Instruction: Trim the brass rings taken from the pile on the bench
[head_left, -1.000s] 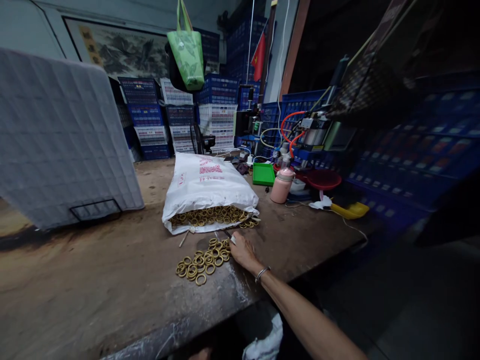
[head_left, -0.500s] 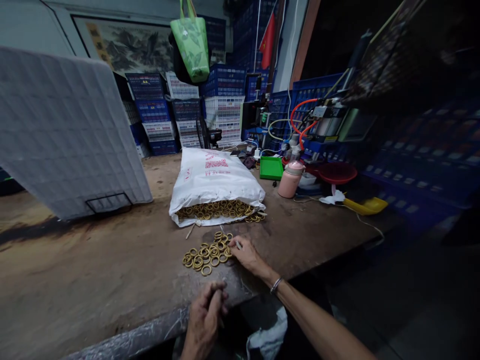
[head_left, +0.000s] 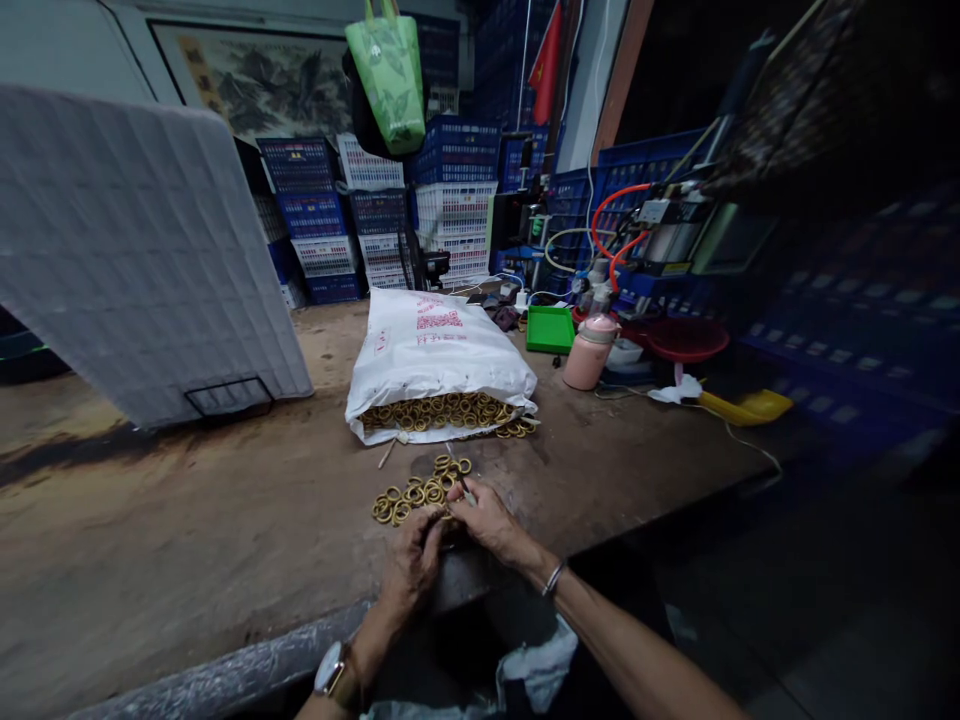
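A small pile of brass-coloured rings (head_left: 414, 491) lies on the brown worktable (head_left: 225, 520) in front of me. My left hand (head_left: 415, 556) is at the near edge of the pile, thumb and fingers pressed together; whatever they grip is hidden. Beside it, my right hand (head_left: 489, 522) is closed round a slim pen-like tool (head_left: 466, 491), its fingertips close to those of my left hand. Just beyond the pile lies a white woven sack (head_left: 442, 365), its mouth towards me and full of more rings (head_left: 431, 411).
A tall pale quilted panel (head_left: 150, 260) stands on the left. At the right are a pink bottle (head_left: 589, 358), a green tray (head_left: 550, 329), a red dish (head_left: 686, 340) and a yellow scoop (head_left: 750, 408). Stacked crates (head_left: 456, 215) line the back.
My left hand has moved up and forward from the table's edge to the rings, meeting my right hand. My right hand stays at the pile with the tool. The view has shifted slightly.
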